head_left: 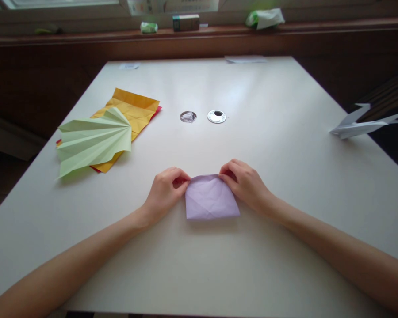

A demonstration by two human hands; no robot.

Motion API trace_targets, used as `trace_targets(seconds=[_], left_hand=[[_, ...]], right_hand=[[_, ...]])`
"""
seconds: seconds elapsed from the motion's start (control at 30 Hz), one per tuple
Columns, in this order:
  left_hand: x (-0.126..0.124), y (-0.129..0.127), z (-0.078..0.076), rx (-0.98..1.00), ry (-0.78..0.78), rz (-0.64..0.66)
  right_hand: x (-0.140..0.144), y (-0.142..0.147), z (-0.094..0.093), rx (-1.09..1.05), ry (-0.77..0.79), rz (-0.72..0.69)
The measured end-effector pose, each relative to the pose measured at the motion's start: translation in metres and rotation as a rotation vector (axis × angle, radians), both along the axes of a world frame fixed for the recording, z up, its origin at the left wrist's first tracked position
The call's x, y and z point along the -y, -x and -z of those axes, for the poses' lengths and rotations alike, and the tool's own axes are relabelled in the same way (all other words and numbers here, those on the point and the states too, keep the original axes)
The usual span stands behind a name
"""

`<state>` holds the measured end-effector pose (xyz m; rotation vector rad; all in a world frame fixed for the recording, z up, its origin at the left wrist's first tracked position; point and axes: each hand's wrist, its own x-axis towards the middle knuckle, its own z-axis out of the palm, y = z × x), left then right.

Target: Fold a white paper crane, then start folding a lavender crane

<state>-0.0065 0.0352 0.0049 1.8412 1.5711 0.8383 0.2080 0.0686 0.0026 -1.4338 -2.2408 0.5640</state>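
- A folded lilac paper (211,198) is kept flat on the white tabletop (285,185), close to the near edge and midway between the two forearms, so that it is within easy reach of both hands.
- Its far left corner is pinched by the left hand (164,192), fingers curled shut on the paper's edge.
- Its far right corner is pinched in the same way by the right hand (243,182), so the top edge is held evenly from both sides.
- A pleated green paper fan (93,141) is laid on a stack of yellow and red sheets (135,110), well apart to the left, where they are out of the way.
- Two small round metal discs (202,116) are seen mid-tabletop.
- A white paper model (358,126) is set near the right edge.
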Motion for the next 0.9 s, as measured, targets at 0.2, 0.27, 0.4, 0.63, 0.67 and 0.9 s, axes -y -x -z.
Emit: trace_targets(seconds=[0.2,0.27,0.4,0.63,0.67,0.9], left_hand=[[-0.003,0.003,0.006,0.064,-0.047,0.049],[-0.004,0.006,0.007,0.160,-0.007,0.043],[-0.007,0.010,0.003,0.385,0.146,-0.020],[-0.008,0.010,-0.008,0.543,0.273,-0.066],[-0.008,0.011,-0.009,0.546,0.276,-0.063],[-0.007,0.008,-0.014,0.448,0.262,-0.090]], right_hand=[[0.000,-0.002,-0.001,-0.030,-0.010,-0.020],[-0.002,-0.003,-0.004,-0.095,0.065,-0.019],[-0.004,-0.005,-0.013,-0.268,0.171,-0.017],[-0.001,-0.006,-0.028,-0.326,0.149,-0.022],[-0.001,-0.006,-0.029,-0.323,0.146,-0.021],[-0.002,-0.006,-0.024,-0.302,0.179,0.001]])
